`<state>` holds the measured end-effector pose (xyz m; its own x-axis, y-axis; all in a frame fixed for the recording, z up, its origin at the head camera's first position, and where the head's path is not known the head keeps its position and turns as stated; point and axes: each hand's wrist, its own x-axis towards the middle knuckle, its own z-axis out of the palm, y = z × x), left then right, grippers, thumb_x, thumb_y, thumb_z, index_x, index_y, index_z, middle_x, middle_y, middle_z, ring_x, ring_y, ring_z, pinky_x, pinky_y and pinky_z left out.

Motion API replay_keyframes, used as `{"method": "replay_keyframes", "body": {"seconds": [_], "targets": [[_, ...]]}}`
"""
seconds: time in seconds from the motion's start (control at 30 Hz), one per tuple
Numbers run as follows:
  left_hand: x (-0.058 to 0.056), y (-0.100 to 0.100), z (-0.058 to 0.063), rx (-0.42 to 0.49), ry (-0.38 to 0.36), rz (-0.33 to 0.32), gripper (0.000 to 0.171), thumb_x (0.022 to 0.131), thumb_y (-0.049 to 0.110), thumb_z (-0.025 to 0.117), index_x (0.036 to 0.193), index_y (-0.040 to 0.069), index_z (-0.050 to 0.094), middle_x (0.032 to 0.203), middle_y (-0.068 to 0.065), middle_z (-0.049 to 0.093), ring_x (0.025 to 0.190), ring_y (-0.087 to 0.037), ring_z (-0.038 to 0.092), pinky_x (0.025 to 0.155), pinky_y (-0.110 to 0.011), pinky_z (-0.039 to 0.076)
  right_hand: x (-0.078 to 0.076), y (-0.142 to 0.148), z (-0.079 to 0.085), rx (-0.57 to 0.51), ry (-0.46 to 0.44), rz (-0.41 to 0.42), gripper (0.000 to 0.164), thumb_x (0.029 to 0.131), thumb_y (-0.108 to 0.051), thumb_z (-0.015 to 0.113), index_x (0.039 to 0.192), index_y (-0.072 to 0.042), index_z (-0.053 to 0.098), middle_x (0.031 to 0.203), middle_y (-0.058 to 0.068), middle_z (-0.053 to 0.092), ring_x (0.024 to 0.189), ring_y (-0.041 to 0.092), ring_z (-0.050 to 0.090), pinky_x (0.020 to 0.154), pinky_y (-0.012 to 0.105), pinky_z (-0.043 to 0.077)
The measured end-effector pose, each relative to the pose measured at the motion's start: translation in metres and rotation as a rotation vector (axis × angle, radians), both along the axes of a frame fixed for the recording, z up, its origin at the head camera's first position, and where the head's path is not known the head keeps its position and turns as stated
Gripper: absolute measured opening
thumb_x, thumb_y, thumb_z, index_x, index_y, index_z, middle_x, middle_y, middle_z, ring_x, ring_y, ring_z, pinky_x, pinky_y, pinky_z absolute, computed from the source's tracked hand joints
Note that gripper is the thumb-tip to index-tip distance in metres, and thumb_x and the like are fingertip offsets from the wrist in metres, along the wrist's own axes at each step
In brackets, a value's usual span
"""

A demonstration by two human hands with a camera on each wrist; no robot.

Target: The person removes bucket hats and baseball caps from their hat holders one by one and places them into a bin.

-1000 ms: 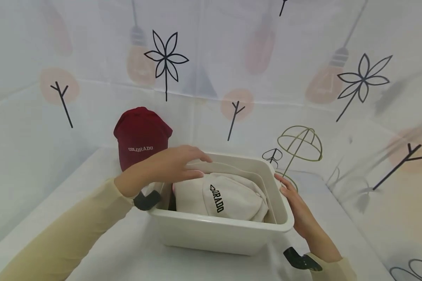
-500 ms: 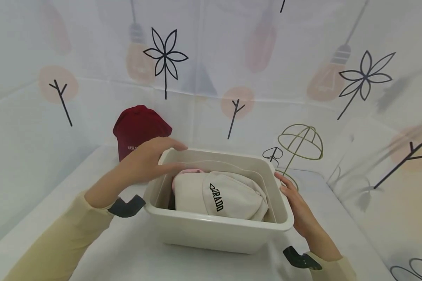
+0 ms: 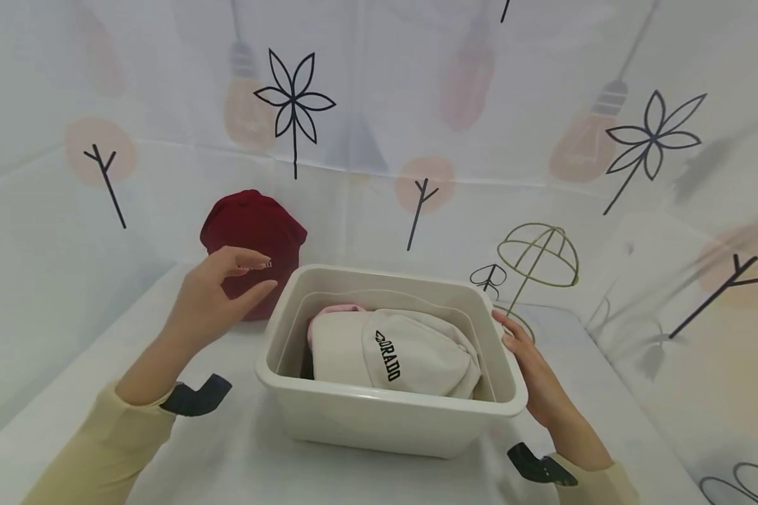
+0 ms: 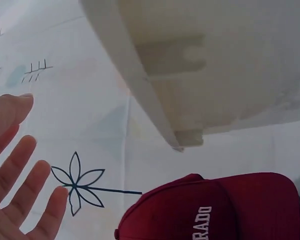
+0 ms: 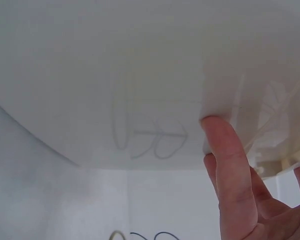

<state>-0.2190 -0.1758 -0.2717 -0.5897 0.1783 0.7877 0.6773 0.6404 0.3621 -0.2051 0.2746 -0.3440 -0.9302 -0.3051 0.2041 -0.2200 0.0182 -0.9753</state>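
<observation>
A white plastic bin [image 3: 379, 419] stands on the table with a cream baseball cap [image 3: 417, 351] inside, dark letters on its front. A bit of pink fabric [image 3: 341, 308] shows behind that cap. My left hand [image 3: 208, 294] is raised left of the bin, fingers spread from the thumb and nothing between them. In the head view it overlaps a dark red cap [image 3: 271, 238] with white lettering; the left wrist view shows hand and red cap [image 4: 260, 210] apart. My right hand [image 3: 537, 372] rests against the bin's right outer side, fingertips just below the rim.
A white cloth [image 3: 227, 456] covers the table. Printed fabric [image 3: 366, 84] with plant and light-bulb drawings hangs behind and at the sides. A green wire-like dome on a stem [image 3: 537, 256] shows behind the bin's right end. Each wrist wears a black strap [image 3: 196, 398].
My left hand has drawn back from over the bin, leftward past its left rim, to in front of the red cap. The right hand and the caps have stayed in place.
</observation>
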Motion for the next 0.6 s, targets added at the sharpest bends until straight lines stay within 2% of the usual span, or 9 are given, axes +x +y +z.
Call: {"method": "replay_keyframes", "body": {"seconds": [0.07,0.17,0.37,0.6], "targets": [[-0.002,-0.004,-0.006,0.024,0.011,0.01,0.036,0.073,0.004,0.077,0.106,0.003,0.061,0.102,-0.007,0.063,0.095,-0.02,0.059,0.085,-0.014,0.043,0.0,0.0,0.0,-0.002,0.006,0.009,0.045,0.103,-0.023,0.026,0.148,-0.019,0.018,0.133,0.002,0.04,0.109,0.011,0.051,0.082,0.028,0.049],[-0.005,-0.01,-0.015,0.061,0.014,0.023,0.039,0.072,0.003,0.077,0.107,0.002,0.06,0.102,-0.008,0.063,0.094,-0.021,0.059,0.084,-0.009,0.04,0.0,0.0,0.0,-0.001,0.01,0.012,0.045,0.103,-0.023,0.026,0.147,-0.019,0.018,0.133,0.0,0.041,0.109,0.01,0.051,0.082,0.028,0.048],[-0.018,-0.021,-0.03,0.129,0.024,0.07,0.043,0.071,0.002,0.078,0.11,0.0,0.059,0.102,-0.012,0.062,0.091,-0.023,0.058,0.08,-0.008,0.04,0.001,0.001,0.0,-0.002,0.009,0.012,0.045,0.103,-0.023,0.026,0.148,-0.018,0.017,0.133,0.0,0.041,0.11,0.01,0.051,0.082,0.028,0.049],[-0.035,-0.036,-0.042,0.226,-0.046,0.144,0.044,0.074,0.006,0.078,0.113,0.0,0.057,0.104,-0.011,0.059,0.09,-0.015,0.052,0.079,-0.009,0.041,0.001,0.0,0.001,-0.005,-0.01,0.009,0.046,0.103,-0.024,0.026,0.148,-0.019,0.017,0.132,0.0,0.041,0.11,0.01,0.051,0.082,0.028,0.048]]}}
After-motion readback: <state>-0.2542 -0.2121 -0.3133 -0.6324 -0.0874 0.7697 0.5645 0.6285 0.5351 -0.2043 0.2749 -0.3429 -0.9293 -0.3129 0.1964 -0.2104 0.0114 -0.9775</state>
